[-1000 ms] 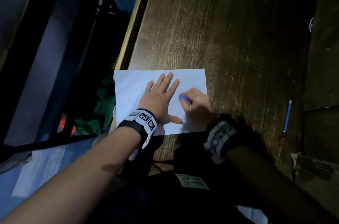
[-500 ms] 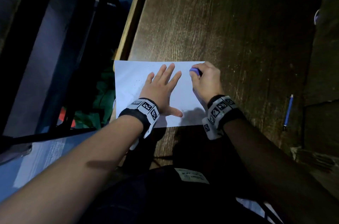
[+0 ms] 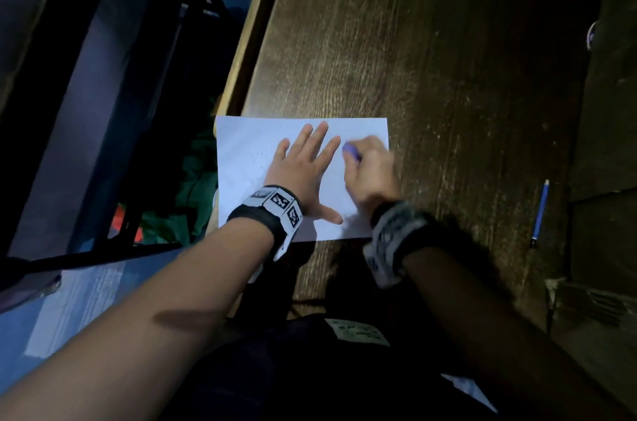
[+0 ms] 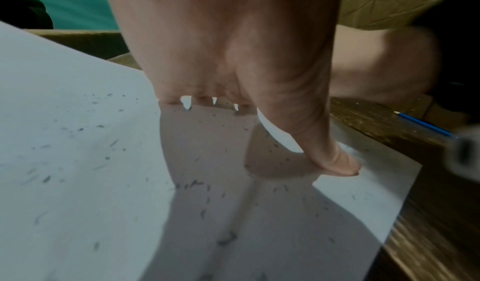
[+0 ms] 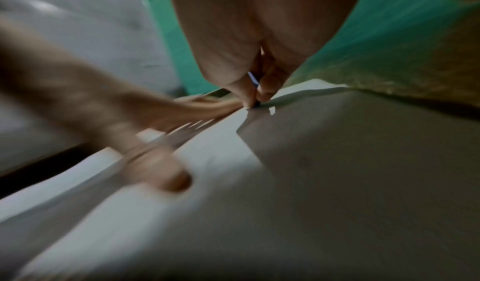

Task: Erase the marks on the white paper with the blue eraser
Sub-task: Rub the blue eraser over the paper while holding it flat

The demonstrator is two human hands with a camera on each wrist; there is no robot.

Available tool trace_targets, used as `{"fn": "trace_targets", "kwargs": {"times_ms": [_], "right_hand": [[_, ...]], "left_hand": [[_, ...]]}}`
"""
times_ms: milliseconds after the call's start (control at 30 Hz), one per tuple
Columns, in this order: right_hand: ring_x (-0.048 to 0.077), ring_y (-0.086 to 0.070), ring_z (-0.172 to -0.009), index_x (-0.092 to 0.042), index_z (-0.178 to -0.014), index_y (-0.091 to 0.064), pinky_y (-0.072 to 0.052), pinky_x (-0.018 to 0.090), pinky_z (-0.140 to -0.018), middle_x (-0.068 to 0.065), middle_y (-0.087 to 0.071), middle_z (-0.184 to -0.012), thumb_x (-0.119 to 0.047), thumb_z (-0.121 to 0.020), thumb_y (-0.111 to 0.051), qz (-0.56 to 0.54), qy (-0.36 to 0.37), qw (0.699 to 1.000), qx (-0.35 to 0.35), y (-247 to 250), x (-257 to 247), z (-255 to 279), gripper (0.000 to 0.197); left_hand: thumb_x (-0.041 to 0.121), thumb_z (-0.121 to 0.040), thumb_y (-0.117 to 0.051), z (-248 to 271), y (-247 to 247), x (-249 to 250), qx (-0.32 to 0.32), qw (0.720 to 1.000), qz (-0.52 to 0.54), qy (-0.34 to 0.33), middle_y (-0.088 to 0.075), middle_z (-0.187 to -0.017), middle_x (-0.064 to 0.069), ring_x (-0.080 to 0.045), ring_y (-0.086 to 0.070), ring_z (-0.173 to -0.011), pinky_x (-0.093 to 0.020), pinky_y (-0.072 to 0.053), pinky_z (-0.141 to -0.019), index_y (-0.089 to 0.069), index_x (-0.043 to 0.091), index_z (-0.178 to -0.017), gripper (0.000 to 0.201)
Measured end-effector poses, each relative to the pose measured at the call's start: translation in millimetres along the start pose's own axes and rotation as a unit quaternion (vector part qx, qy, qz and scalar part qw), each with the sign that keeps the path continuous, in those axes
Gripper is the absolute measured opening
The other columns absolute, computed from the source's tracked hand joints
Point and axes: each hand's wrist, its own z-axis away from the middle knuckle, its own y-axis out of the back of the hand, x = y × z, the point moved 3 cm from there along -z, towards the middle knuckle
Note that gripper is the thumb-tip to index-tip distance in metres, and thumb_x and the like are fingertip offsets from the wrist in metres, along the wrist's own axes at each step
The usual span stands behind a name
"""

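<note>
The white paper [image 3: 248, 158] lies at the near left corner of the dark wooden table [image 3: 431, 58]. My left hand [image 3: 303, 165] lies flat on its middle with fingers spread, pressing it down. To its right, my right hand [image 3: 368, 168] pinches the blue eraser [image 3: 351, 149] and holds its tip against the sheet near the far right corner. In the right wrist view the blue eraser [image 5: 253, 80] shows only as a sliver between thumb and finger. In the left wrist view grey eraser crumbs [image 4: 197, 185] are scattered over the white paper [image 4: 78, 162].
A blue pencil [image 3: 539, 212] lies on the table to the right of the paper. The table's left edge [image 3: 251, 27] runs just beside the sheet, with green cloth [image 3: 193, 186] and a dark frame below. A raised wooden ledge [image 3: 606, 144] borders the right side.
My right hand with the eraser slid from the sheet's middle to its far edge, and now has come back toward me a little. The left hand stays flat on the paper.
</note>
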Motion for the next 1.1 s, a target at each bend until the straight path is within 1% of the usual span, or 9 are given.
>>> {"fn": "trace_targets", "kwargs": {"times_ms": [100,167,333,400,533,667,767,933,1100], "right_hand": [[0.027,-0.056,-0.067,0.001,-0.084,-0.069,-0.047,0.036,-0.065,0.013,-0.059,-0.076,-0.003,-0.086,-0.061,-0.019,0.106,0.989,-0.098,-2,-21,52,0.009],[0.024,-0.057,-0.072,-0.003,-0.088,-0.070,-0.049,0.036,-0.070,0.011,-0.060,-0.081,-0.016,-0.091,-0.057,-0.016,0.068,0.990,-0.121,1,-12,29,0.018],[0.024,-0.064,-0.083,-0.007,-0.097,-0.073,-0.051,0.031,-0.080,0.010,-0.066,-0.096,-0.017,-0.091,-0.061,0.015,-0.045,0.998,0.039,2,12,-27,0.017],[0.025,-0.063,-0.082,-0.007,-0.098,-0.072,-0.050,0.031,-0.075,0.011,-0.065,-0.094,-0.016,-0.090,-0.062,0.005,-0.065,0.998,0.004,-10,-2,1,0.016],[0.022,-0.060,-0.072,-0.006,-0.095,-0.073,-0.048,0.030,-0.071,0.011,-0.063,-0.084,-0.007,-0.085,-0.068,-0.034,0.043,0.994,-0.095,-1,-6,19,0.011],[0.018,-0.064,-0.080,-0.010,-0.097,-0.075,-0.054,0.034,-0.081,0.006,-0.067,-0.093,-0.021,-0.088,-0.066,-0.002,-0.033,0.999,0.007,8,17,-35,0.016],[0.020,-0.065,-0.081,-0.015,-0.097,-0.074,-0.055,0.035,-0.080,0.005,-0.068,-0.095,-0.025,-0.088,-0.065,-0.019,-0.105,0.992,0.065,1,20,-28,0.017],[0.009,-0.056,-0.075,-0.007,-0.090,-0.073,-0.039,0.005,-0.074,0.006,-0.065,-0.086,-0.002,-0.083,-0.069,-0.034,-0.013,0.999,0.018,2,10,23,0.010],[0.015,-0.061,-0.072,-0.012,-0.093,-0.076,-0.050,0.019,-0.073,0.004,-0.068,-0.088,-0.009,-0.079,-0.076,-0.039,-0.051,0.998,0.023,27,45,5,0.014]], "left_hand": [[0.081,-0.069,-0.066,0,0,1,0.013,1.000,0.002,0.003,0.029,-0.166,-0.005,-0.028,0.021,-0.154,-0.053,-0.001,-0.123,0.018,0.025,-0.160,0.136],[0.090,-0.064,-0.061,0,0,1,0.008,1.000,-0.002,0.002,0.031,-0.165,-0.005,-0.029,0.022,-0.154,-0.054,-0.001,-0.123,0.020,0.025,-0.159,0.141],[0.099,-0.057,-0.055,-1,0,0,-0.012,1.000,-0.003,-0.003,0.034,-0.164,-0.005,-0.029,0.025,-0.153,-0.054,0.001,-0.124,0.022,0.024,-0.158,0.148],[0.098,-0.058,-0.055,-1,0,-1,-0.004,1.000,0.001,-0.001,0.033,-0.164,-0.005,-0.028,0.024,-0.153,-0.053,0.001,-0.123,0.022,0.024,-0.158,0.147],[0.097,-0.059,-0.056,-2,-1,-1,0.006,1.000,0.008,-0.001,0.031,-0.165,-0.004,-0.028,0.022,-0.154,-0.053,0.001,-0.123,0.020,0.024,-0.159,0.145],[0.097,-0.057,-0.059,-7,4,4,0.004,1.000,0.013,0.010,0.033,-0.164,-0.005,-0.028,0.025,-0.153,-0.053,0.002,-0.123,0.021,0.021,-0.159,0.150],[0.099,-0.054,-0.057,-9,7,4,0.002,1.000,0.005,0.011,0.035,-0.163,-0.005,-0.028,0.026,-0.153,-0.053,0.002,-0.124,0.023,0.021,-0.158,0.153],[0.103,-0.054,-0.049,-5,7,-1,0.005,1.000,0.007,0.003,0.032,-0.165,-0.004,-0.027,0.024,-0.154,-0.051,0.001,-0.125,0.021,0.023,-0.159,0.150],[0.093,-0.071,-0.048,30,-1,-11,0.036,0.998,0.020,-0.048,0.011,-0.170,-0.007,-0.026,0.000,-0.157,-0.051,-0.014,-0.122,0.000,0.020,-0.163,0.127]]}}
